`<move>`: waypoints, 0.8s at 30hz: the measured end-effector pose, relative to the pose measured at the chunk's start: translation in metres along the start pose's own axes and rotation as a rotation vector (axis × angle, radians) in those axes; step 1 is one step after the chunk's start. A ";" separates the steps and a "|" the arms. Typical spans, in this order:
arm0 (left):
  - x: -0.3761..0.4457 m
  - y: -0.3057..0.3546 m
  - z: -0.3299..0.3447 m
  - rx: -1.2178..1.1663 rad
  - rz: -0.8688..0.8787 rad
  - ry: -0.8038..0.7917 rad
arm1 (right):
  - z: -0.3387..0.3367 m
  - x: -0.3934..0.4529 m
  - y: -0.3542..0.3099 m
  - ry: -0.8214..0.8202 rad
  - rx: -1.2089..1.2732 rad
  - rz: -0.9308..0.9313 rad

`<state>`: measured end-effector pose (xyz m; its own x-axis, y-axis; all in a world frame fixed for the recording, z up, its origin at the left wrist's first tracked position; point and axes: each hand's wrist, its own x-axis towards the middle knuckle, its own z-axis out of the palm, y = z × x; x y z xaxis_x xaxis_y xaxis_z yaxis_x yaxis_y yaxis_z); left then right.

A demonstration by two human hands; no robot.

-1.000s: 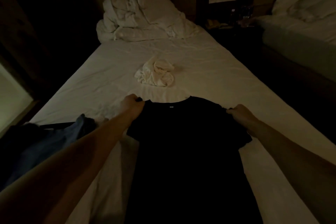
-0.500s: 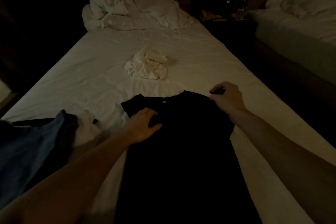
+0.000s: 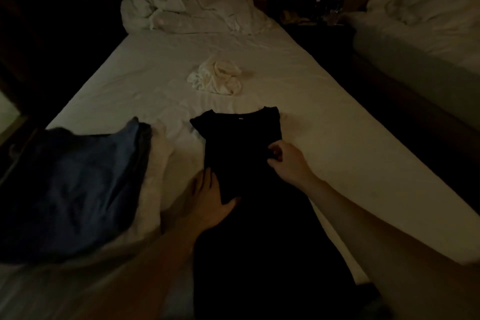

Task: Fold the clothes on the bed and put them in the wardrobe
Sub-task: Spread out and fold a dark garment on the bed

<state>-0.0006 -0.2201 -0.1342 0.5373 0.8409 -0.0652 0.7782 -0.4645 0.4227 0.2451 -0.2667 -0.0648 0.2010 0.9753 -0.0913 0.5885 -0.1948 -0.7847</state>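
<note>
1. Black shirt [image 3: 241,153] lies flat on the bed [image 3: 337,138], collar away from the person, both sides folded in — a narrow strip.
2. Left hand [image 3: 211,201] rests on its left edge, fingers straight, together.
3. Right hand [image 3: 285,161] at its right edge, fingers curled — seems to pinch the cloth; too dim to be sure.
4. Blue garment [image 3: 78,189] at left; crumpled cream garment [image 3: 217,78] beyond the collar.
5. White duvet [image 3: 187,2] heaped at the head end.

Matt black cloth shirt [image 3: 241,143], blue cloth garment [image 3: 78,184], on wrinkled white cotton-like bedsheet [image 3: 324,112]
</note>
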 end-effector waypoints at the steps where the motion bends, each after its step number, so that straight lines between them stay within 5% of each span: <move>1: -0.011 0.003 0.002 -0.045 -0.013 0.012 | -0.003 -0.021 0.016 -0.101 -0.102 0.033; 3: -0.036 0.011 0.003 -0.110 -0.025 0.010 | -0.005 -0.063 0.041 -0.179 -0.254 0.099; 7: -0.089 0.030 0.008 -0.146 -0.084 0.092 | 0.002 -0.128 0.053 -0.071 -0.292 0.140; 12: -0.157 0.049 0.024 0.074 -0.292 0.066 | 0.027 -0.178 0.052 0.056 -0.348 0.239; 17: -0.177 0.047 -0.003 0.001 -0.218 0.014 | 0.028 -0.205 0.037 0.159 -0.391 0.236; 24: -0.193 0.031 -0.062 0.097 -0.238 0.140 | 0.019 -0.232 0.027 0.288 -0.594 0.229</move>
<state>-0.1006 -0.3796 -0.0523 0.2908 0.9565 -0.0243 0.9083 -0.2680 0.3213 0.1993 -0.4958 -0.0763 0.5223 0.8526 0.0168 0.8188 -0.4959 -0.2894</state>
